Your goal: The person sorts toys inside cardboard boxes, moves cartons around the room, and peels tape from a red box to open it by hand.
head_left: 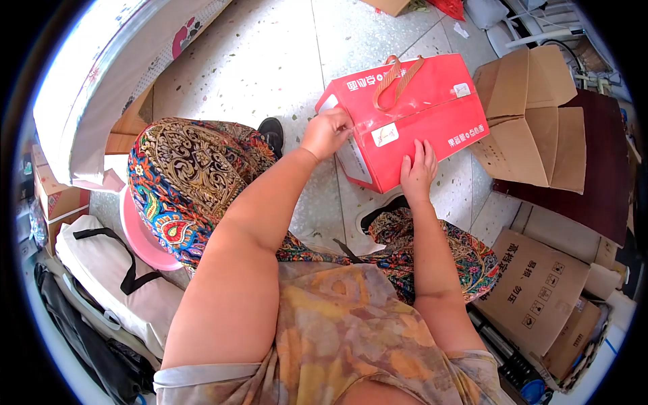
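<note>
A red box (432,101) with white lettering, two small white labels and a brown cord handle (388,91) lies on the speckled floor in front of me. At its left end my left hand (327,133) has its fingers curled in against the edge near the top seam; what they grip, if anything, is too small to make out. My right hand (419,169) rests on the near part of the box's red face, with its fingers spread and nothing held. The box's top looks closed along the seam.
An open cardboard box (526,135) stands right of the red box, over a dark red board (594,169). Flattened cardboard (533,290) lies lower right. A pink basin (145,236) and a whitish bag (115,277) are on the left, below a covered bed or table (108,88).
</note>
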The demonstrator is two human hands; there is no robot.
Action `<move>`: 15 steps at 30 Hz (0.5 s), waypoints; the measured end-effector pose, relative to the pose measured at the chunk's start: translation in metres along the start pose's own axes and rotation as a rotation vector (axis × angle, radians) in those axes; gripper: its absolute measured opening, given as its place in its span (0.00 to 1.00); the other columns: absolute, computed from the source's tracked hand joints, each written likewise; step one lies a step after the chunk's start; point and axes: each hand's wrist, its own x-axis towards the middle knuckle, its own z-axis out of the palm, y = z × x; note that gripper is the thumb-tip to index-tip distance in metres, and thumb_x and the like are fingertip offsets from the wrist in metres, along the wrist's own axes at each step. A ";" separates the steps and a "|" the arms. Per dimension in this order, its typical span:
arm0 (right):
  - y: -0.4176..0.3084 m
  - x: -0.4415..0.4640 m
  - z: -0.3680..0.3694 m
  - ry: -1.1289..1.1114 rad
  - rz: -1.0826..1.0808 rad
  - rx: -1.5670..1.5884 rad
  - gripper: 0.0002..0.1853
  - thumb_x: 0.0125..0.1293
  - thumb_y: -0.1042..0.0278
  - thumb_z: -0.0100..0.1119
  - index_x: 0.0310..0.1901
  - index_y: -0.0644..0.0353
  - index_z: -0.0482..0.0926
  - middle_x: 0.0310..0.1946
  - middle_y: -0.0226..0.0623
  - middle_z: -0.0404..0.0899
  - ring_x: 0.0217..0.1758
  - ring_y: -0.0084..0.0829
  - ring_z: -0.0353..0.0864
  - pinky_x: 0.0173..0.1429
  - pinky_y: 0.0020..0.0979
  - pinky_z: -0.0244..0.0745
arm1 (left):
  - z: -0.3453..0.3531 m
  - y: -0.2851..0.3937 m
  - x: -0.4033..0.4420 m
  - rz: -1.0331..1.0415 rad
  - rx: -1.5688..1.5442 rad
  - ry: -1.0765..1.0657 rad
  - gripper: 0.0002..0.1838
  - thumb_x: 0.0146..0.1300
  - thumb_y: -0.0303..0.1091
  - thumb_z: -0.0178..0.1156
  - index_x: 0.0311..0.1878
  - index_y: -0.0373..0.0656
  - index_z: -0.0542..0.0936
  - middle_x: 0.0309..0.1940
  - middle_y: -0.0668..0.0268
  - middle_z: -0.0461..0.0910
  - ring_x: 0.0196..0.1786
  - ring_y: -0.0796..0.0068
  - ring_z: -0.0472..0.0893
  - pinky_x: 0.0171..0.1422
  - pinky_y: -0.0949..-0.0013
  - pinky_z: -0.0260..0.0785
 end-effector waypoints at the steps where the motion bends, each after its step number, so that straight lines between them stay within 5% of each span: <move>1: 0.000 0.000 0.000 -0.001 -0.001 0.000 0.24 0.55 0.66 0.51 0.55 0.58 0.64 0.57 0.46 0.58 0.61 0.44 0.55 0.64 0.41 0.47 | -0.001 0.001 0.001 0.031 0.025 -0.016 0.05 0.45 0.22 0.59 0.26 0.39 0.74 0.28 0.63 0.75 0.30 0.69 0.76 0.35 0.72 0.69; 5: -0.001 0.000 -0.001 -0.027 0.014 0.018 0.25 0.55 0.64 0.50 0.56 0.58 0.62 0.58 0.46 0.56 0.62 0.44 0.52 0.65 0.44 0.42 | -0.003 0.005 0.003 0.038 0.092 -0.040 0.04 0.44 0.23 0.59 0.25 0.39 0.74 0.26 0.62 0.75 0.30 0.67 0.76 0.35 0.70 0.68; 10: 0.000 0.000 0.002 -0.009 0.002 0.006 0.25 0.56 0.64 0.50 0.56 0.58 0.62 0.58 0.46 0.56 0.62 0.44 0.53 0.65 0.45 0.42 | -0.006 -0.002 0.014 -0.344 0.001 -0.305 0.06 0.44 0.29 0.59 0.24 0.38 0.74 0.23 0.59 0.75 0.28 0.65 0.77 0.35 0.68 0.68; 15: -0.001 0.000 0.000 0.008 -0.015 0.016 0.24 0.56 0.65 0.49 0.56 0.59 0.62 0.57 0.47 0.57 0.61 0.45 0.54 0.65 0.45 0.43 | -0.010 0.000 0.010 -0.260 -0.045 -0.220 0.04 0.44 0.25 0.60 0.26 0.38 0.76 0.23 0.63 0.74 0.26 0.74 0.74 0.32 0.72 0.68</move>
